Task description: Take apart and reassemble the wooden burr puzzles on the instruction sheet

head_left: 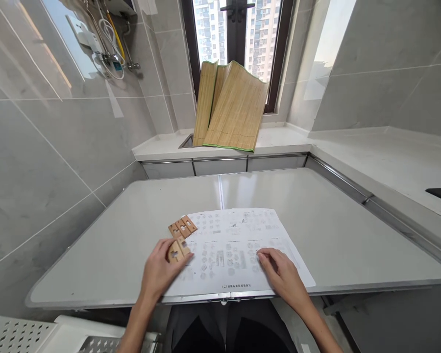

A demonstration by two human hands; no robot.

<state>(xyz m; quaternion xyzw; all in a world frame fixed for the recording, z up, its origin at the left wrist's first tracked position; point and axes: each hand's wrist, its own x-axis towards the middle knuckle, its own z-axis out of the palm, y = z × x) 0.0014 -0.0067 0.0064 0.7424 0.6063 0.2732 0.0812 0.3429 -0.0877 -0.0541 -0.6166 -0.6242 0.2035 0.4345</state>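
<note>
A printed instruction sheet (235,245) lies flat on the grey folding table (316,220) in front of me. My left hand (159,269) rests at the sheet's left edge, fingers curled around small notched wooden pieces (176,251). More notched wooden pieces (183,227) lie side by side just beyond that hand, touching the sheet's upper left corner. My right hand (282,273) lies flat on the sheet's lower right part, fingers stretched out, holding nothing.
A rolled bamboo mat (231,105) leans against the window (238,34) on the white counter (371,152) behind the table. Grey tiled walls close in left and right. A white perforated basket (18,336) sits at the lower left.
</note>
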